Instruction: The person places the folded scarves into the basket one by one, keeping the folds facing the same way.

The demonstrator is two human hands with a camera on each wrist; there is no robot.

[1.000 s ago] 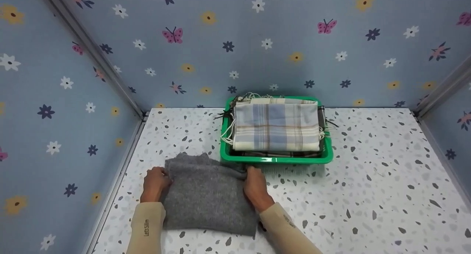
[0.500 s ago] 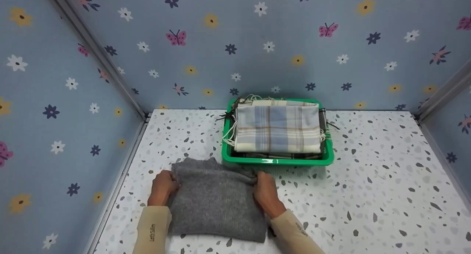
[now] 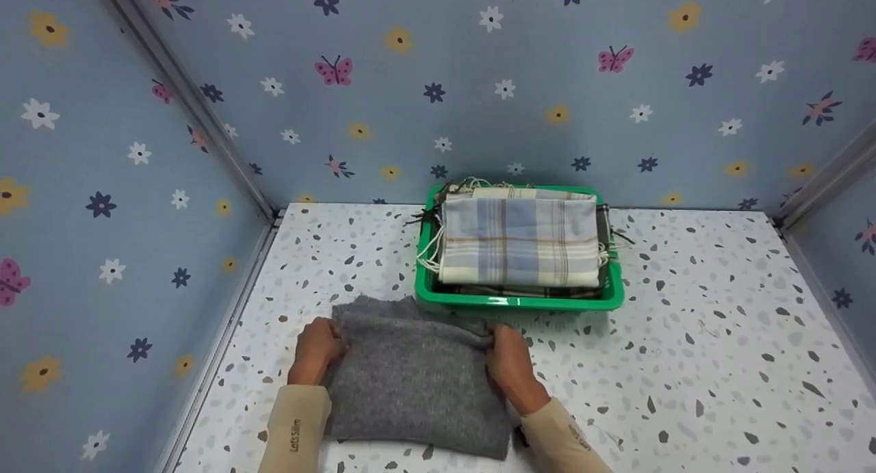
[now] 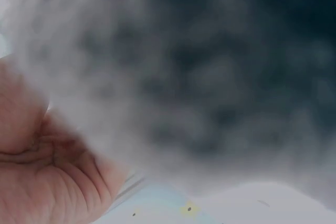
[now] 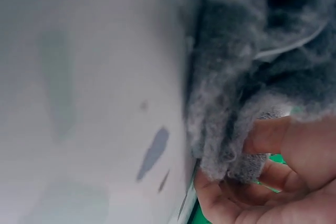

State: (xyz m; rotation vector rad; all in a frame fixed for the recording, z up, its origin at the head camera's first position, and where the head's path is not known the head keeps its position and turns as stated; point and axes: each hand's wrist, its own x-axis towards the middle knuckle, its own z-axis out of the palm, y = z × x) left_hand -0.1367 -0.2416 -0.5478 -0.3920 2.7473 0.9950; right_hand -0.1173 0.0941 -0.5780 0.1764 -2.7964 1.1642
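Observation:
A fuzzy grey folded cloth [image 3: 417, 384] lies on the speckled table in front of the basket, its far edge uneven and fringed. At its far left corner my left hand [image 3: 319, 350] pinches the edge with curled fingers. My right hand [image 3: 512, 367] grips the far right corner between thumb and fingers. Close up in the right wrist view, the right hand [image 5: 268, 177] holds bunched layers of the grey cloth [image 5: 226, 93]. Blurred grey cloth [image 4: 184, 77] fills most of the left wrist view, hiding the fingertips of the left hand [image 4: 52, 171].
A green basket [image 3: 520, 302] stands behind the cloth near the back wall. Folded plaid cloths with fringes, a blue and cream one [image 3: 520, 240] on top, fill it. Flower-patterned panels [image 3: 506, 62] enclose the white speckled table [image 3: 684, 363] at the back and sides.
Both hands and the grey cloth have shifted right and slightly toward the person in the head view. The grip at both corners stays the same; the whole view has also moved a little.

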